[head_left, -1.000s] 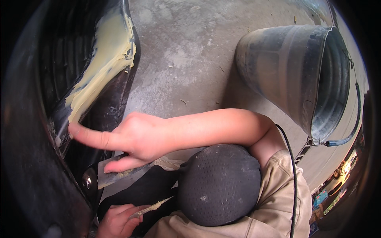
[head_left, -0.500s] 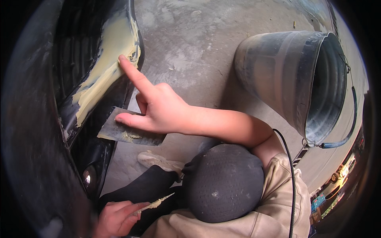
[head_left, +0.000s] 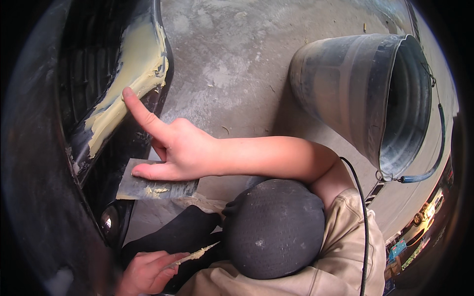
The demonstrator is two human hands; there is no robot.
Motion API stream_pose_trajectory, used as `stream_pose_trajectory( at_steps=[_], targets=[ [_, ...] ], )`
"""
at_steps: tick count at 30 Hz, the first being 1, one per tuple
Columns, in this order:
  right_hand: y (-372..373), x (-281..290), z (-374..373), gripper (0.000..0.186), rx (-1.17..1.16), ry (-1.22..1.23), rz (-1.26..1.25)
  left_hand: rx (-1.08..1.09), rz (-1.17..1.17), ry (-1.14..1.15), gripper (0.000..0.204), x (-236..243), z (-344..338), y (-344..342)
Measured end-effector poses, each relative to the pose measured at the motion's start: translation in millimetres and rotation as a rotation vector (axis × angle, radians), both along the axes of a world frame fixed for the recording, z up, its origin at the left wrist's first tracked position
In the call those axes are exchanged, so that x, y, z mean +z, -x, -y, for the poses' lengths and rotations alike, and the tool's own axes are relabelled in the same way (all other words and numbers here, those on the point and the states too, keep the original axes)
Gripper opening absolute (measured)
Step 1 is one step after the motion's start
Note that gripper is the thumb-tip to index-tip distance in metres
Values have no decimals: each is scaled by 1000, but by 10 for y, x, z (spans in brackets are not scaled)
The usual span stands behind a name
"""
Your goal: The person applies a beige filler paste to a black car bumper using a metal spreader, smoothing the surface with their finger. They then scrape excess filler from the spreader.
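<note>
My right hand (head_left: pixel 182 150) pinches a flat grey metal putty spreader (head_left: pixel 163 190) between its thumb and curled fingers, with bits of putty on the sheet. Its index finger stretches out, the tip touching the pale yellow putty (head_left: pixel 111 111) smeared along a black car body part (head_left: pixel 76 140). That layer is wide at the top, narrows downward and has ragged edges. At the lower left, my left hand (head_left: pixel 148 271) grips a thin, putty-coated spreader (head_left: pixel 195 254), seen almost edge-on and pointing up to the right.
A tall metal bucket (head_left: pixel 340 89) lies tipped on the dusty concrete floor (head_left: pixel 222 64), its mouth facing right. A rounded dark fabric shape (head_left: pixel 274 229) sits beneath my right forearm. A black cable (head_left: pixel 366 232) hangs past my tan shirt.
My right fingertip has moved down and left along the putty strip. The metal spreader in that hand has come lower with it. My left hand stays in about the same place.
</note>
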State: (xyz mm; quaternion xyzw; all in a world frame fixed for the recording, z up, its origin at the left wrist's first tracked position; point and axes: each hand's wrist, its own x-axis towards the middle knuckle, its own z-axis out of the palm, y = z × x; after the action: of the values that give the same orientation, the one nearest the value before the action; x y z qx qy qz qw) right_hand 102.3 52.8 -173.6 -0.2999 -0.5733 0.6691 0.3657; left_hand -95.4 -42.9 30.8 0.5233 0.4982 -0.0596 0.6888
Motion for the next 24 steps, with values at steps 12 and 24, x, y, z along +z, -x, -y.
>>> stream_pose_trajectory(
  at_steps=[12, 24],
  targets=[
    [54, 93, 33, 118, 101, -55, -67, 6, 2, -1, 21, 11, -43, -55],
    [123, 158, 43, 112, 101, -243, -184, -12, -26, 23, 25, 18, -84, -98]
  ],
)
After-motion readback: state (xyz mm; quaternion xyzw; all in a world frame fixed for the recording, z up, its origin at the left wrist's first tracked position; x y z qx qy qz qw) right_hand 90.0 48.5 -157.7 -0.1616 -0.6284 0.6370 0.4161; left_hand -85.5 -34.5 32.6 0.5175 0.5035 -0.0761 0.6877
